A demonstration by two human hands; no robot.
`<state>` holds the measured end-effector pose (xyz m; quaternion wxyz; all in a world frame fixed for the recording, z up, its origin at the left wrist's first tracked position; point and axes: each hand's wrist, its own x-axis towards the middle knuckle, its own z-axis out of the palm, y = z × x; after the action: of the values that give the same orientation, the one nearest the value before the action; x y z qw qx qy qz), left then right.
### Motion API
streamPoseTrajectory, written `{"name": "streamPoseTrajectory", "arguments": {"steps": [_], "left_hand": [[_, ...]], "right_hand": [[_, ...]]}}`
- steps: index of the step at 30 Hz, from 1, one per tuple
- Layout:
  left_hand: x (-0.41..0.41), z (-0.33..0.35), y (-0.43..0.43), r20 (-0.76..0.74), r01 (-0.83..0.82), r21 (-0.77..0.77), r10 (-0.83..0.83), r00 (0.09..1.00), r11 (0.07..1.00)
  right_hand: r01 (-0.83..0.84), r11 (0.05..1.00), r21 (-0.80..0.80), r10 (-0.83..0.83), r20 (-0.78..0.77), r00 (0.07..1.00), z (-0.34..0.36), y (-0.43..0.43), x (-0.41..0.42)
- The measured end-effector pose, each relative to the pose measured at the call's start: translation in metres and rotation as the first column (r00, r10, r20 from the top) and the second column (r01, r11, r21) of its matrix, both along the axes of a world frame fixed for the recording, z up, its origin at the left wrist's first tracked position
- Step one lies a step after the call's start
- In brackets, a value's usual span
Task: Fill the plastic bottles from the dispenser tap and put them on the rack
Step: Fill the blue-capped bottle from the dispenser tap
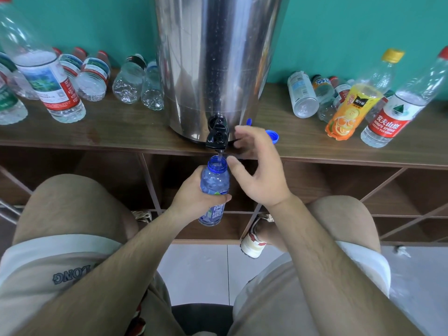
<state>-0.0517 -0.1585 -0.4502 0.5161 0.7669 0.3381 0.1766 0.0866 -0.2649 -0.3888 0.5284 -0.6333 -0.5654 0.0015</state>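
Blue bottle [214,183] stands upright and uncapped just below the black tap [217,134], its open mouth right under the spout; a thin stream of water [220,155] runs into it. The left hand [191,197] grasps the bottle around its middle, fingers wrapped over the label; the right hand [257,170] hovers beside the tap with fingers loosely curved and nothing in its grasp (whether the index fingertip touches the tap's side I cannot tell), its thumb close to the bottle's rim. The tap juts from the base of the steel dispenser [218,57], which sits on the wooden top of the rack [339,151]; a blue cap [273,136] lies on that top just behind the right hand. Left of the dispenser, clear bottles [128,81] lie on their sides beside a red-labelled bottle [51,86]; to the right stand an orange juice bottle [351,110] and another red-labelled one [392,117], with more clear bottles lying behind them.
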Motion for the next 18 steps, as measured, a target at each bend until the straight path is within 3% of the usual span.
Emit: {"name": "streamPoseTrajectory", "arguments": {"steps": [3,6,13,18], "left_hand": [[0.002,0.0,0.001,0.0,0.015,0.024,-0.015,1.0,1.0],[0.003,0.001,0.002,-0.001,0.035,0.045,-0.035,0.999,0.998],[0.004,-0.005,0.004,0.025,0.032,0.066,-0.034,0.999,0.997],[0.005,-0.012,0.008,0.03,0.026,0.065,-0.028,0.999,0.998]], "right_hand": [[-0.053,0.985,0.163,0.014,0.23,0.973,0.019,-0.003,-0.005],[-0.091,0.979,0.183,0.028,0.322,0.946,0.031,0.002,-0.013],[-0.166,0.984,0.062,0.137,0.328,0.935,0.04,-0.001,-0.006],[-0.18,0.981,0.074,0.152,0.287,0.946,0.039,0.0,-0.003]]}}
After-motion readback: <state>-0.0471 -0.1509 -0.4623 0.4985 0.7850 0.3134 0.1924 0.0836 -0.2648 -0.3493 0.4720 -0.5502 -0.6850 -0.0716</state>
